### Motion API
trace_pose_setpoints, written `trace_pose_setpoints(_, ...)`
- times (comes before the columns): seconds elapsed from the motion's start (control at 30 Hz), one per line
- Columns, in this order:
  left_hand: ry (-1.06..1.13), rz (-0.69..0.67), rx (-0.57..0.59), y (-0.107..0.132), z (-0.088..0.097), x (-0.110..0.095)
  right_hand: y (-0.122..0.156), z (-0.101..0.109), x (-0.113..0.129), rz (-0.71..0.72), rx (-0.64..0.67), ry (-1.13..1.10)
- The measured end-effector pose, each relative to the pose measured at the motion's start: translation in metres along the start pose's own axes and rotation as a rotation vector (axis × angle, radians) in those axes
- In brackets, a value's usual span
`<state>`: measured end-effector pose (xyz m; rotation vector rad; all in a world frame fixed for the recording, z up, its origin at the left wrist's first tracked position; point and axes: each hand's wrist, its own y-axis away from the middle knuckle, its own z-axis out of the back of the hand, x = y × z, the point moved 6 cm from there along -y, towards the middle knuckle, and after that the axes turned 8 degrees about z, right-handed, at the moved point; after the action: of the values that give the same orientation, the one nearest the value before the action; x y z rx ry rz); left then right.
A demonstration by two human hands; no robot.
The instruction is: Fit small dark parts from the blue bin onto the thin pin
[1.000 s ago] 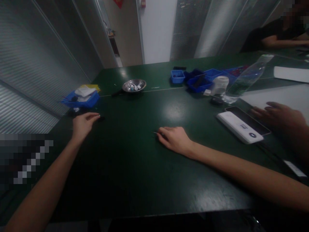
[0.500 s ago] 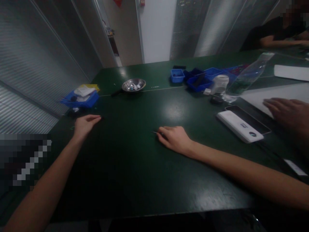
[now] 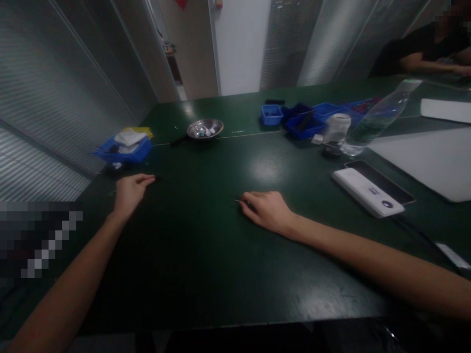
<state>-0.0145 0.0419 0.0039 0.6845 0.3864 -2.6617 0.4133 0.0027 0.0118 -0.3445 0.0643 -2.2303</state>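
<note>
Left hand [image 3: 130, 193] pinched on small dark piece [image 3: 158, 178], details blurred — right hand [image 3: 268, 211] curled round thin, pale sliver [image 3: 237, 200].

Office-like workroom, slatted blinds [image 3: 33, 83] (lowered, at left), long green table [image 3: 198, 245], blue bins [image 3: 272, 120]

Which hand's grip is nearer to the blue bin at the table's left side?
Left. The left grip is just in front of the blue bin; the right grip is well off to its right.
</note>
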Motion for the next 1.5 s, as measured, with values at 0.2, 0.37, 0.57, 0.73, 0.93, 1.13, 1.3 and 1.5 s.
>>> trace_pose_setpoints(0.2, -0.151, -0.371, -0.038, 0.007, -0.009, -0.02, -0.001, -0.001, 0.0, 0.003, -0.003, 0.03)
trace_pose_setpoints(0.37, -0.43, -0.492, -0.121, 0.013, -0.013, -0.031, 0.0, 0.0, 0.001, 0.009, -0.008, 0.023)
trace_pose_setpoints(0.57, -0.689, -0.531, -0.106, 0.02, -0.02, -0.038, 0.0, -0.001, 0.0, 0.018, -0.011, 0.013)
trace_pose_setpoints(0.73, -0.714, -0.503, -0.115, 0.025, -0.022, -0.045, 0.0, -0.002, 0.0, 0.013, -0.01, 0.003)
trace_pose_setpoints(0.93, -0.718, -0.485, -0.173, 0.028, -0.02, -0.054, 0.001, -0.001, 0.0, 0.014, -0.002, 0.014)
trace_pose_setpoints(1.13, -0.723, -0.494, -0.213, 0.029, -0.018, -0.059, 0.0, -0.001, 0.0, 0.014, 0.001, 0.01)
trace_pose_setpoints(1.3, -0.663, -0.476, -0.241, 0.027, -0.015, -0.06, 0.001, -0.001, 0.0, 0.014, -0.003, 0.018)
trace_pose_setpoints(1.5, -0.584, -0.46, -0.207, 0.021, -0.015, -0.055, 0.0, -0.002, 0.0, 0.017, -0.002, 0.017)
